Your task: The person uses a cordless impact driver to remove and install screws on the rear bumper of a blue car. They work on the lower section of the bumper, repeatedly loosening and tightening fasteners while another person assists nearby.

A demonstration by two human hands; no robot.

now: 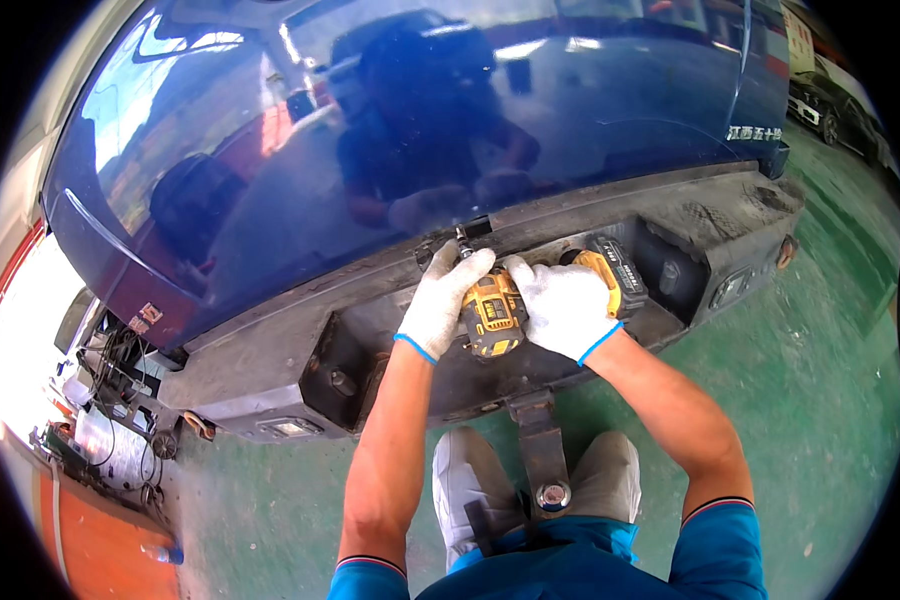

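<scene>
At bottom edge, closest: teal shirt (560, 575), cut off, then knees (472, 470) in grey trousers. Btwn knees, dark drawbar (542, 445) w/ round metal end (553, 497).

Next up, L hand (444, 300), white glove w/ blue cuff, closed round nose of yellow-black cordless driver (494, 312); fingertips mostly hidden. R hand (567, 300), same type glove, wrapped round pistol grip; trigger covered, can't tell if pressed. Driver held btwn both, over mid-bumper, rear end toward body, silver bit holder (462, 240) toward vehicle. Tip v. small: can't tell if touching black bracket (478, 226). Dark battery pack (620, 272) visible R of glove.

Under & around: black steel bumper (245, 385), middle partly blocked by hands + tool. In L recess (320, 360), stubby dark fitting (342, 381); in R recess (685, 300), similar one (670, 272), both too dark for detail.

Beyond bumper: glossy blue panel (270, 230), top cut off, surface muddled by reflections. Far L: orange cabinet (110, 535), cut by lens rim, contents unseen; cables + gear (120, 400), too jumbled to sort. Farthest R, past green floor (830, 330): dark car (832, 110), part cut off.
</scene>
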